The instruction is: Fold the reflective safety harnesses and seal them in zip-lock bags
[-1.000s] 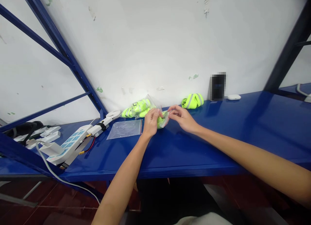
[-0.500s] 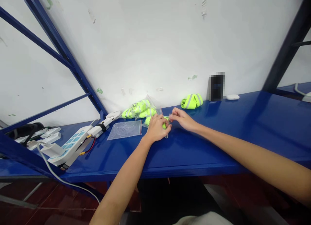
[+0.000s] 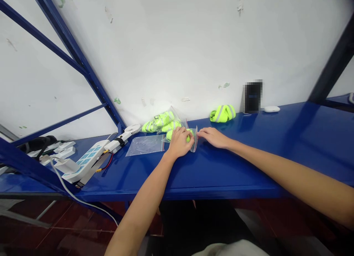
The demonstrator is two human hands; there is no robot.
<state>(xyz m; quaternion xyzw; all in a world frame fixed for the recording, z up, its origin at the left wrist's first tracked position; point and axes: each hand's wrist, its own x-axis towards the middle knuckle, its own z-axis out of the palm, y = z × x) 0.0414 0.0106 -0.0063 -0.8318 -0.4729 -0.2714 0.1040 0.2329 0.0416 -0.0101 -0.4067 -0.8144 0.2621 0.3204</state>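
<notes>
My left hand [image 3: 180, 142] lies curled over a clear zip bag [image 3: 194, 143] with a rolled neon-yellow reflective strap [image 3: 168, 135] inside, pressing it on the blue table. Part of the roll shows around its fingers. At the bag's right-hand opening edge is my right hand [image 3: 212, 137], its fingertips closed together at the zip strip. Behind the left hand, more neon-yellow straps in clear bags [image 3: 163, 120] lie in a pile. A flat clear zip bag [image 3: 146, 145] rests left of my left hand. One unbagged neon-yellow roll [image 3: 222, 113] sits against the wall.
To the left stand a white power strip [image 3: 89, 160], a small white fan [image 3: 132, 129] and a red-black cable [image 3: 110, 162]. A dark blurred panel [image 3: 252, 96] leans on the wall, beside a white case [image 3: 272, 109]. The blue table's [image 3: 221, 192] front edge runs below my forearms.
My right fingers have shifted slightly along the bag's opening edge, which now stands out more upright and visible between the hands. The left hand keeps its hold. The view has shifted slightly.
</notes>
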